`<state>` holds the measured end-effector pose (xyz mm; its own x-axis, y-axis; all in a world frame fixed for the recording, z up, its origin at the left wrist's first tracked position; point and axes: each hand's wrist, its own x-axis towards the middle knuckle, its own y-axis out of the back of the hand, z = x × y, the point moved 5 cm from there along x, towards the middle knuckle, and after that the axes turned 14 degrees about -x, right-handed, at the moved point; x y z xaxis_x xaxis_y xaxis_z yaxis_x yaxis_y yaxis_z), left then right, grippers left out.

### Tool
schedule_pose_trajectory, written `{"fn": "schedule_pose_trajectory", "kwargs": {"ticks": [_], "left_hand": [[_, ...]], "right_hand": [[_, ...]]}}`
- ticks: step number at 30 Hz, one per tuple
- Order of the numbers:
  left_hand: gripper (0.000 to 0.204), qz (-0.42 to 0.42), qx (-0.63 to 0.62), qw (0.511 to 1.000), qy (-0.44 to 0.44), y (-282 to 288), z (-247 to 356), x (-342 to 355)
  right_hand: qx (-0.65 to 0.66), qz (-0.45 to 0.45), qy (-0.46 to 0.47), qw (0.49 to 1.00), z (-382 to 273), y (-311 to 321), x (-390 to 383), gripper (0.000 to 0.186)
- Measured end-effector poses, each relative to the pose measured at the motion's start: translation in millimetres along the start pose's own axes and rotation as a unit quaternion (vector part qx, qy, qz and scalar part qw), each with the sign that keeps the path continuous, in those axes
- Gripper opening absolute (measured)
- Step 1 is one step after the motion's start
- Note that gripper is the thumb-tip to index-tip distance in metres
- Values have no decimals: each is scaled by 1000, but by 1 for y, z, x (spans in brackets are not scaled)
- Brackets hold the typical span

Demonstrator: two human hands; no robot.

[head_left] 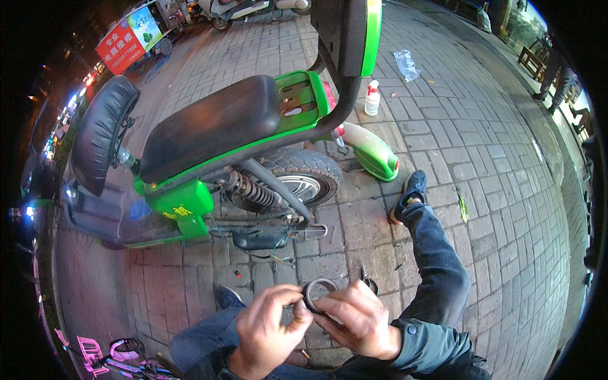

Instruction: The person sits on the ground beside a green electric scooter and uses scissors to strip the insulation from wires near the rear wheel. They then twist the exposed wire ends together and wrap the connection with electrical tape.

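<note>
A dark ring, which looks like a roll of black electrical tape (310,294), is held up between my two hands. My left hand (269,326) pinches its left edge with thumb and fingers, while my right hand (361,316) grips the right side. Beyond my hands stands a green and black electric scooter (215,123). Its rear wheel (323,166) and shock absorber (253,193) are exposed. Loose thin wires (280,258) hang out by a black box (259,238) low on the frame. Whether a tape end is lifted is hidden by my fingers.
A green fender piece (373,157) rests on the brick paving beside the wheel, near a white spray bottle (372,99). A clear plastic bag (406,65) lies farther off. At lower left is a pink bicycle (123,354). A bystander's legs (557,79) show at far right.
</note>
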<state>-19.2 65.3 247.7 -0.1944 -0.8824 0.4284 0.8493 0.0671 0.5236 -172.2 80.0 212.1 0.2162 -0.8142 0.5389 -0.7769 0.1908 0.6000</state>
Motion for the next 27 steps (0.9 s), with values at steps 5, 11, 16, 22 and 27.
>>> {"fn": "schedule_pose_trajectory", "kwargs": {"ticks": [5,11,16,22,27], "left_hand": [[17,-53,-310,919,239,7,-27,2],[12,-79,-115,986,90,3,-11,6],[17,-96,-42,993,45,1,-26,2],[26,-100,-184,930,302,25,-136,-3],[33,9,-148,951,271,-12,-212,7]], "right_hand": [[101,-17,-78,992,11,2,3,29],[40,-12,-57,997,8,-2,1,27],[143,-109,-113,977,30,-18,-5,25],[267,-215,-353,870,85,-75,-35,27],[233,-133,-375,887,123,-132,-29,26]]}}
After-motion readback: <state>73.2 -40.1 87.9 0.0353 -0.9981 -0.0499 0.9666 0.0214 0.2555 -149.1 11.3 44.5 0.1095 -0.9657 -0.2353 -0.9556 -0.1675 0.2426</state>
